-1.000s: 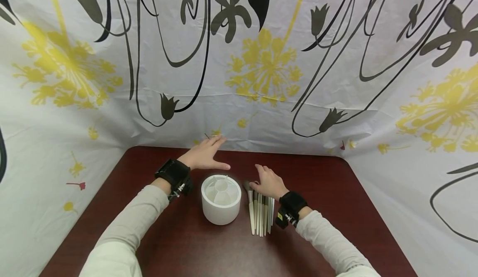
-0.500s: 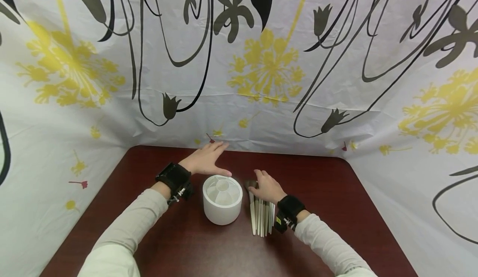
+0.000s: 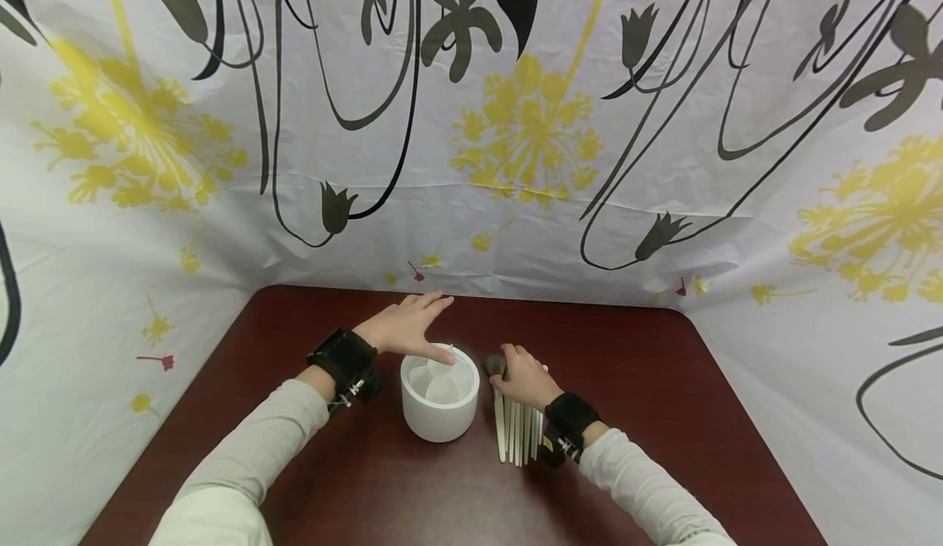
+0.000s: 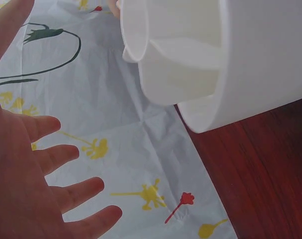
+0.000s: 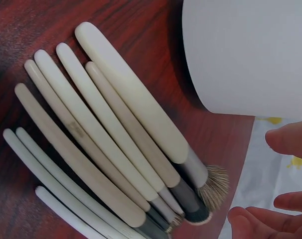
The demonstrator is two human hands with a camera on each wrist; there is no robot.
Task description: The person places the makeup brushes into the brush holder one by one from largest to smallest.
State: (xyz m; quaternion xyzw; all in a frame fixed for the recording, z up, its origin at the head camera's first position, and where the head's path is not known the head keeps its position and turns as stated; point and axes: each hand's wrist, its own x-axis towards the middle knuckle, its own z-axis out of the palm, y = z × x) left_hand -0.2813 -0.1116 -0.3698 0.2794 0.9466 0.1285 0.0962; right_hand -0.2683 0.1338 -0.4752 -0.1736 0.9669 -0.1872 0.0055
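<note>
A white round divided holder stands upright on the table, its compartments showing at the top. My left hand hovers at its far left rim with fingers spread, the thumb over the opening. In the left wrist view, that hand's fingers are apart from the holder. Several makeup brushes with pale handles lie side by side to the right of the holder. Over their bristle ends is my right hand, its fingers slightly bent. In the right wrist view, its fingertips sit beside the brush heads, gripping none.
The dark red wooden table has rounded far corners. Just behind it hangs a white cloth printed with flowers, which also runs along both sides. Each wrist carries a black strapped camera.
My left hand has come nearer, bringing its thumb over the holder's opening. My right hand has lowered towards the brush heads. The holder and brushes stay in place.
</note>
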